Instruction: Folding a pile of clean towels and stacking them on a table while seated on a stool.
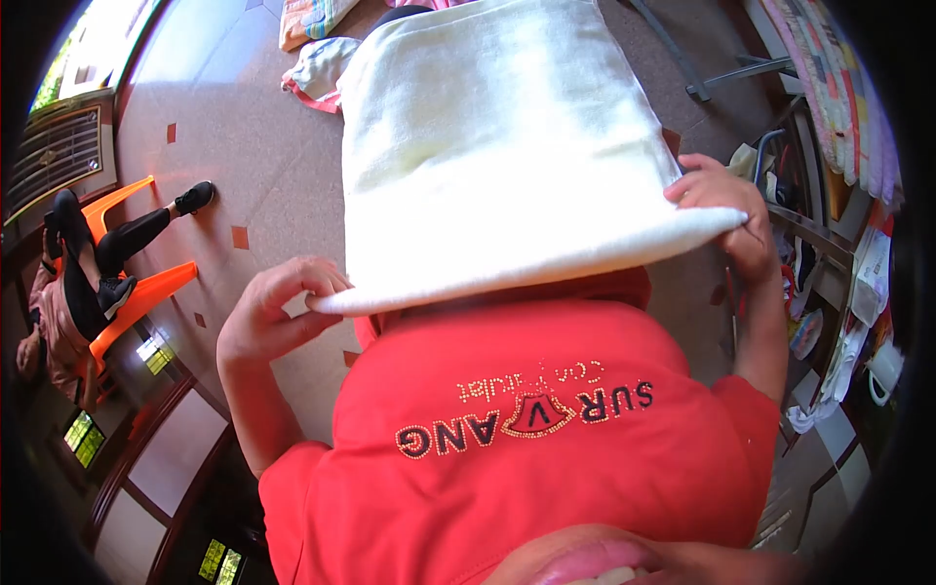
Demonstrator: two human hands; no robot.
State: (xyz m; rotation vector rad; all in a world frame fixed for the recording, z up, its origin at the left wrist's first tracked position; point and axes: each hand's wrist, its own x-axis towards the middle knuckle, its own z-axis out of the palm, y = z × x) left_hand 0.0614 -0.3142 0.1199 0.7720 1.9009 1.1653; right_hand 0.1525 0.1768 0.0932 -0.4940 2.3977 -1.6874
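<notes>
A white folded cloth (497, 168), perhaps a towel, stretches out in front of my red shirt. Its near edge is a thick, rounded fold that runs across between my hands. The left end of this fold is pinched between the thumb and fingers of my left hand (281, 307). My right hand (724, 205) grips the fold's right end, slightly farther from my body than the left. Bright light washes out the cloth's middle, and what supports it underneath is hidden.
Beyond the cloth's far left lie patterned fabrics (318, 73). A person sits on an orange plastic chair (146, 300) at the left. Metal legs (738, 77) stand at the far right, near striped hanging textiles (833, 88). A cluttered rack (812, 234) and a white mug (885, 373) are at the right.
</notes>
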